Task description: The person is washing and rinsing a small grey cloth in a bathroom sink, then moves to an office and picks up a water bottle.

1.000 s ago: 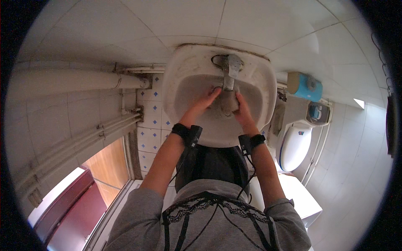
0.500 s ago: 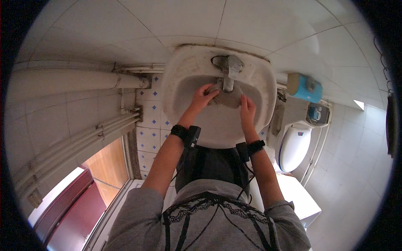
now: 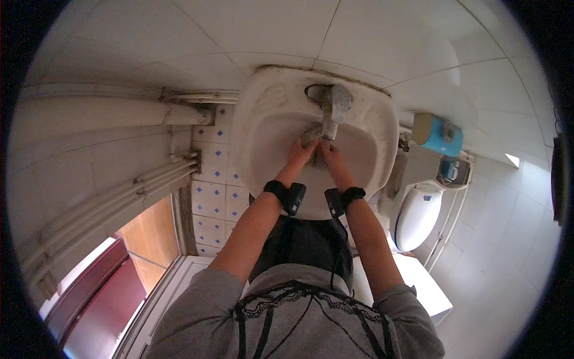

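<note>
My left hand (image 3: 300, 152) and my right hand (image 3: 332, 157) are close together in the white washbasin (image 3: 269, 173), just below the spout of the grey metal faucet (image 3: 335, 110). Between them is a bunched grey cloth (image 3: 310, 134), wet-looking and small in the grip. The fingers of my left hand are closed round it. My right hand pinches its other side, with the fingertips partly covered by the spout. Both wrists wear a black strap with a small black box.
A blue box-shaped holder (image 3: 439, 134) sits on the right wall side, above a toilet with a white lid (image 3: 420, 218). Pipes (image 3: 119, 116) run along the left wall. A white-topped surface (image 3: 418, 287) is at my lower right, a doorway at lower left.
Both hands have come together under the spout. The grey cloth, spread between them before, is now gathered into a bunch.
</note>
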`<state>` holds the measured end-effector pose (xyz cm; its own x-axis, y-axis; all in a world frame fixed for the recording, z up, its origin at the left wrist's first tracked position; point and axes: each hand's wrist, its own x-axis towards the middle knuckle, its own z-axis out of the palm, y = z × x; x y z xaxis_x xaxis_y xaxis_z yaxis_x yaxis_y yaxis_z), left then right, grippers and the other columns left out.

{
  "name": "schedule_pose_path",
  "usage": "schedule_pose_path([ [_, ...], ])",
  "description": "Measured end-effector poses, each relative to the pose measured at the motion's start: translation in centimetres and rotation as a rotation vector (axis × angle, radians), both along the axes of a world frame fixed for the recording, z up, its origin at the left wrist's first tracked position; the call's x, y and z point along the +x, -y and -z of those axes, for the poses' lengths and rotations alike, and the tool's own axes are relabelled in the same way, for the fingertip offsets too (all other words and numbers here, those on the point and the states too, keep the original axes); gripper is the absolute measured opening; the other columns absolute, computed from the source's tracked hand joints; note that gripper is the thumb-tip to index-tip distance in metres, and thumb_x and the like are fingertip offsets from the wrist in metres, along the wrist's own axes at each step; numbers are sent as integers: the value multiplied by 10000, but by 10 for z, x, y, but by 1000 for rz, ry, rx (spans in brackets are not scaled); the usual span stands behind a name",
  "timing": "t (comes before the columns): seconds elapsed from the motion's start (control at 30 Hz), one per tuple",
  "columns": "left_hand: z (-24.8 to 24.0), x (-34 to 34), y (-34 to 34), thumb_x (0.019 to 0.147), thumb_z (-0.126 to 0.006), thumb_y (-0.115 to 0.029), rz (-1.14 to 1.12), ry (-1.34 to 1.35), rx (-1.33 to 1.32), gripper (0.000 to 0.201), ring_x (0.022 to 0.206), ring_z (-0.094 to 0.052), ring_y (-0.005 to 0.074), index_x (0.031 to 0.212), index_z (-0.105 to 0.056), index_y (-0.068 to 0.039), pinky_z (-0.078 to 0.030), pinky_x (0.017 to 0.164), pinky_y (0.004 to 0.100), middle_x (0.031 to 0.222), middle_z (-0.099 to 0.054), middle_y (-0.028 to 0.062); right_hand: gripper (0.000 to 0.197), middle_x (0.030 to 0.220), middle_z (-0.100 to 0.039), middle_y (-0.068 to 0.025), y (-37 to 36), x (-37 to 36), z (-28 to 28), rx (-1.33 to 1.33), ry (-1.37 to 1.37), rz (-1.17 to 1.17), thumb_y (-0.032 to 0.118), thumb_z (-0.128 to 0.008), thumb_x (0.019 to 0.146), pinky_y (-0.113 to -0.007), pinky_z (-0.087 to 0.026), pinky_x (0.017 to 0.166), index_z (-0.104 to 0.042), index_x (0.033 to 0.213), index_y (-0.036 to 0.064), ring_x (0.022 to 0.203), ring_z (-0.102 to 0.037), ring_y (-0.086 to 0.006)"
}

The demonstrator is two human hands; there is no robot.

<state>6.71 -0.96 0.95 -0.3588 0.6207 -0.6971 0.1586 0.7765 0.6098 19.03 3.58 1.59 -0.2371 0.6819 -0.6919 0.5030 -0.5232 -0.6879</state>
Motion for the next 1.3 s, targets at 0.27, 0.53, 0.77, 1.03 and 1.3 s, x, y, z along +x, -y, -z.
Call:
schedule_pose_path([
  [0.27, -29, -16, -18, 785, -522, -387, -119, 545, 263, 553, 923, -512, 257, 1172, -394, -13, -407, 751, 378, 1104, -467, 154, 510, 1060, -510, -61, 0, -15, -69, -335, -610, 404, 456, -417, 838, -315, -437, 782, -412, 1177, 75, 939, -511, -171],
  [0.53, -37, 1, -6, 811, -496, -344, 56, -224, 552, 510, 990, -476, 334, 1194, -346, -44, -407, 799, 389, 1136, -428, 182, 563, 1105, -499, -105, 0, -30, -59, -371, -860, 657, 511, -362, 835, -374, -445, 788, -408, 1155, 50, 972, -514, -245],
  [0.77, -75, 0, -5, 800, -466, -435, -124, -18, 154, 580, 897, -537, 335, 1161, -349, 3, -437, 748, 399, 1027, -514, 209, 489, 1141, -464, -85, 12, -36, -41, -334, -839, 635, 431, -386, 858, -375, -424, 840, -385, 1189, 71, 1021, -479, -225],
  [1.03, -8, -14, 3, 784, -451, -503, 169, 143, 100, 612, 789, -549, 311, 1075, -390, 31, -443, 681, 368, 898, -551, 180, 495, 1006, -531, -87, 12, -40, -12, -392, -795, 732, 470, -354, 854, -372, -445, 771, -418, 1124, 60, 917, -523, -227],
  [1.3, -36, 9, 16, 737, -587, -430, -263, -355, 778, 600, 977, -466, 288, 1102, -388, 3, -395, 796, 343, 1059, -442, 206, 413, 999, -532, -76, 15, -58, -45, -176, -966, 738, 405, -331, 882, -344, -453, 770, -441, 1085, 61, 894, -528, -221],
])
